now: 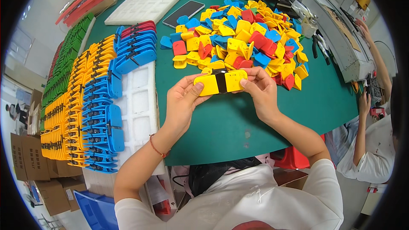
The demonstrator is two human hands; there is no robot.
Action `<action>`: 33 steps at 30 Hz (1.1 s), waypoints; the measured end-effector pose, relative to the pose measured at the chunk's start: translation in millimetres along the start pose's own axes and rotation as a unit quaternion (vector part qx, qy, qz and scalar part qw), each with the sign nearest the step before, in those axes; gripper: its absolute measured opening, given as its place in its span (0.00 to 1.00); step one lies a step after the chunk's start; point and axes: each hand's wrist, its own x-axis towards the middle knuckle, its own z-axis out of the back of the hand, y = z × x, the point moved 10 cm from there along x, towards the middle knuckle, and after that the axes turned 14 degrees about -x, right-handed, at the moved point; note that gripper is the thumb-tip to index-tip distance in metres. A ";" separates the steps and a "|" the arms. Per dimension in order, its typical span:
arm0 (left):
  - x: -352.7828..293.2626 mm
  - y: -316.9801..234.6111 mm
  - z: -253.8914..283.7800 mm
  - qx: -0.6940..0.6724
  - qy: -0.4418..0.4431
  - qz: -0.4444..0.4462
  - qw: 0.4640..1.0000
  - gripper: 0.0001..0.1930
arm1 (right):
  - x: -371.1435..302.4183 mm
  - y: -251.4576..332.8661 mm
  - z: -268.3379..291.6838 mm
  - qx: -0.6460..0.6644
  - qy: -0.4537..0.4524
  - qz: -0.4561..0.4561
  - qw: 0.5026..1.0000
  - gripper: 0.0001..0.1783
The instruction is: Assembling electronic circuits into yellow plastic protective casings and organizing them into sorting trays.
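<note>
Between my two hands, above the green table, is a yellow plastic clip [235, 81] with a black band across its middle. My left hand [184, 98] pinches its left plate, thumb on top. At the other end, my right hand [263, 91] grips the right plate between thumb and fingers. Just beyond lies a heap of loose yellow, blue and red plastic plates [238, 34]. To my left, rows of assembled clips stand packed together: blue ones [115, 127] nearest, then yellow-orange ones [74, 102] and green ones [59, 76], with a few red ones at the far end.
A white foam tray [138, 123] lies under the blue rows, and another foam tray [149, 2] is at the back. A dark phone [184, 13] rests beside the heap. On the right are a machine [341, 34] and a co-worker's arm [361, 132]. Cardboard boxes [32, 157] stand at far left.
</note>
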 end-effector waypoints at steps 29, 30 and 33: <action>-1.7 -163.6 34.1 0.832 -0.149 -0.326 0.422 0.12 | -40.4 30.9 -44.8 -0.230 0.099 0.246 0.936 0.29; 1.0 -161.0 34.5 0.834 -0.147 -0.325 0.422 0.12 | -40.7 30.6 -43.1 -0.229 0.097 0.245 0.937 0.29; 7.8 -158.1 36.6 0.817 -0.157 -0.332 0.444 0.13 | -41.1 30.8 -41.1 -0.230 0.105 0.250 0.935 0.28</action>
